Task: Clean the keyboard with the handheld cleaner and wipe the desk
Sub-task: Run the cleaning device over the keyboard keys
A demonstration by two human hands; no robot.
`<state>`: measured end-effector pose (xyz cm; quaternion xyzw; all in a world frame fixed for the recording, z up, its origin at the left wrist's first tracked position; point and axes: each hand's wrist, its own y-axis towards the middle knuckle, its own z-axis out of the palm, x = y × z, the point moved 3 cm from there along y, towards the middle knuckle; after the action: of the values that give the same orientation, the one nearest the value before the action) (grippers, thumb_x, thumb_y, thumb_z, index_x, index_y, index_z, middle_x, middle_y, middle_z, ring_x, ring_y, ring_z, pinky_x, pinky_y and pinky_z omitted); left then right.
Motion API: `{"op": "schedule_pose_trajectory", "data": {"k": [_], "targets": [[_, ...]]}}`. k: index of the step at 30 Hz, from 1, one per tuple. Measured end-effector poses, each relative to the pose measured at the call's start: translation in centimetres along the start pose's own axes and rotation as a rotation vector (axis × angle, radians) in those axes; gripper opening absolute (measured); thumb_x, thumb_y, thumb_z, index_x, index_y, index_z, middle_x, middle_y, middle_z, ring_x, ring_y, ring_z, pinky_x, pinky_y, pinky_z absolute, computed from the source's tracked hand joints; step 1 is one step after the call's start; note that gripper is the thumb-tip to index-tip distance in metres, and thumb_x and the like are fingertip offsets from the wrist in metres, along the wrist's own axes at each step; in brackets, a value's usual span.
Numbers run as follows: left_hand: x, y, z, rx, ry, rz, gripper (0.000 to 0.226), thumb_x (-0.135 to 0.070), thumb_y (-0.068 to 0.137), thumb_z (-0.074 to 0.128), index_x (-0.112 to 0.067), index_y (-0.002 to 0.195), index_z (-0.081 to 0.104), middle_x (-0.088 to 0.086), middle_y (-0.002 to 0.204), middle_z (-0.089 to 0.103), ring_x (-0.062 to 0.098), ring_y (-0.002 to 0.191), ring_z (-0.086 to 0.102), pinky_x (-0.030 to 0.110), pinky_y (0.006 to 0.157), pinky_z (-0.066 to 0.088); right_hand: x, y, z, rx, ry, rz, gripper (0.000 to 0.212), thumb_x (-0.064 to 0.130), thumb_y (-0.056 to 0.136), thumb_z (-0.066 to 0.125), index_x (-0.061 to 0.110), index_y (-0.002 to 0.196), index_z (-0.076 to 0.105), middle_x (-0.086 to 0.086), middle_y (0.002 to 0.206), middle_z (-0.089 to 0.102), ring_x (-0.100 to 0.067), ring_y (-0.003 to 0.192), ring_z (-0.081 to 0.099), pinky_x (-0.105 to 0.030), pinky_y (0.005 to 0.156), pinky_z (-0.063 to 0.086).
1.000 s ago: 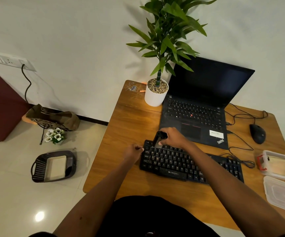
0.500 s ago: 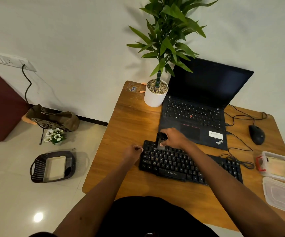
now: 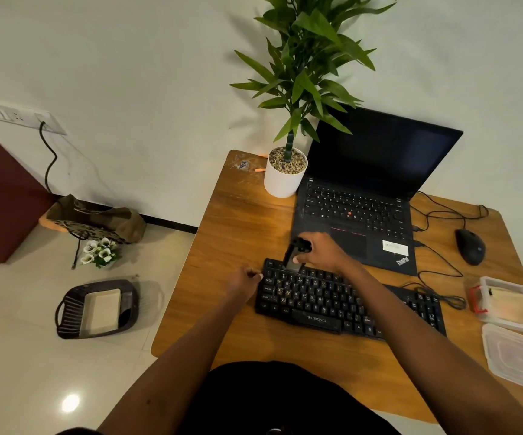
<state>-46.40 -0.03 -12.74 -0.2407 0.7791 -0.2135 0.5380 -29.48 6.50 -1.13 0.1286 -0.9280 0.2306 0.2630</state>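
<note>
A black keyboard point(image 3: 332, 304) lies on the wooden desk point(image 3: 238, 233), in front of an open black laptop point(image 3: 364, 211). My right hand point(image 3: 321, 254) grips a small black handheld cleaner point(image 3: 294, 254); its lower end rests on the keyboard's top-left keys. My left hand point(image 3: 243, 282) holds the keyboard's left edge with curled fingers. My right forearm crosses over the keyboard's middle and hides some keys.
A potted plant in a white pot point(image 3: 283, 180) stands left of the laptop. A black mouse point(image 3: 470, 246) with its cable and two clear plastic containers point(image 3: 511, 301) sit at the desk's right. A dark basket point(image 3: 97, 309), flowers and a bag lie on the floor to the left.
The cleaner and my right hand stay at the keyboard's top-left corner with only a slight shift. My left hand keeps its place at the keyboard's edge.
</note>
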Motion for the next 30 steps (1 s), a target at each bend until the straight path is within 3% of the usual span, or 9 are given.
{"op": "schedule_pose_trajectory", "data": {"k": [3, 8, 11, 15, 21, 24, 27, 30], "targets": [[0.0, 0.0, -0.1, -0.004, 0.006, -0.004, 0.022, -0.02, 0.093, 0.056, -0.01, 0.111, 0.062, 0.009, 0.112, 0.064, 0.015, 0.09, 0.054, 0.017, 0.06, 0.037, 0.0, 0.2, -0.6, -0.101, 0.037, 0.014, 0.03, 0.012, 0.077, 0.073, 0.005, 0.104, 0.062, -0.004, 0.091, 0.062, -0.017, 0.082, 0.056, -0.029, 0.07, 0.043], [-0.1, -0.2, -0.1, -0.017, 0.018, 0.025, 0.022, -0.019, 0.093, 0.056, -0.008, 0.111, 0.063, 0.01, 0.112, 0.065, 0.025, 0.099, 0.058, 0.022, 0.064, 0.04, -1.1, -0.6, 0.7, -0.006, -0.033, 0.033, 0.028, 0.011, 0.077, 0.073, 0.005, 0.101, 0.061, -0.008, 0.093, 0.065, -0.021, 0.082, 0.059, -0.033, 0.074, 0.048], [-0.1, -0.2, -0.1, -0.026, 0.033, 0.031, 0.021, -0.02, 0.093, 0.057, -0.009, 0.11, 0.064, 0.009, 0.111, 0.065, 0.022, 0.097, 0.058, 0.024, 0.07, 0.041, -1.4, -0.7, 0.1, 0.007, 0.009, 0.039, 0.026, 0.012, 0.075, 0.075, 0.006, 0.097, 0.061, 0.004, 0.082, 0.058, -0.015, 0.076, 0.054, -0.026, 0.065, 0.042], [-0.2, -0.4, -0.1, -0.04, 0.035, 0.035, 0.021, -0.02, 0.093, 0.057, -0.009, 0.11, 0.064, 0.011, 0.111, 0.066, 0.025, 0.097, 0.06, 0.019, 0.057, 0.036, -2.1, -0.6, -0.5, -0.146, 0.034, 0.083, 0.039, 0.012, 0.077, 0.073, 0.003, 0.113, 0.06, -0.008, 0.101, 0.064, -0.016, 0.087, 0.054, -0.028, 0.073, 0.041], [-0.4, -0.6, -0.1, -0.031, 0.057, 0.044, 0.022, -0.02, 0.094, 0.056, -0.008, 0.111, 0.063, 0.008, 0.111, 0.064, 0.026, 0.106, 0.058, 0.024, 0.064, 0.039, -2.4, -1.0, -0.3, 0.021, -0.03, 0.078, 0.039, 0.012, 0.076, 0.074, 0.002, 0.111, 0.06, -0.009, 0.102, 0.063, -0.023, 0.093, 0.059, -0.027, 0.072, 0.043], [-0.3, -0.4, -0.2, -0.016, 0.062, 0.04, 0.024, -0.02, 0.094, 0.056, -0.007, 0.113, 0.063, 0.005, 0.106, 0.063, 0.022, 0.094, 0.057, 0.025, 0.071, 0.039, -2.4, -0.8, -1.4, -0.042, 0.012, 0.074, 0.034, 0.01, 0.075, 0.075, 0.003, 0.104, 0.061, -0.006, 0.095, 0.061, -0.021, 0.09, 0.057, -0.023, 0.068, 0.04], [-0.1, -0.2, -0.1, -0.006, 0.07, 0.018, 0.025, -0.023, 0.094, 0.056, -0.009, 0.113, 0.063, 0.006, 0.098, 0.063, 0.012, 0.075, 0.049, 0.021, 0.058, 0.036, -2.7, -1.0, -1.6, -0.107, 0.025, 0.084, 0.029, 0.008, 0.076, 0.074, 0.004, 0.102, 0.061, -0.004, 0.09, 0.061, -0.019, 0.085, 0.057, -0.026, 0.068, 0.043], [-0.1, -0.1, -0.1, -0.007, 0.06, 0.009, 0.024, -0.022, 0.094, 0.056, -0.01, 0.113, 0.062, 0.007, 0.103, 0.063, 0.013, 0.083, 0.051, 0.021, 0.062, 0.039, -3.3, -1.5, -0.7, -0.034, -0.026, 0.081, 0.027, 0.01, 0.076, 0.074, 0.003, 0.098, 0.061, -0.011, 0.096, 0.066, -0.024, 0.086, 0.062, -0.034, 0.076, 0.049]]}}
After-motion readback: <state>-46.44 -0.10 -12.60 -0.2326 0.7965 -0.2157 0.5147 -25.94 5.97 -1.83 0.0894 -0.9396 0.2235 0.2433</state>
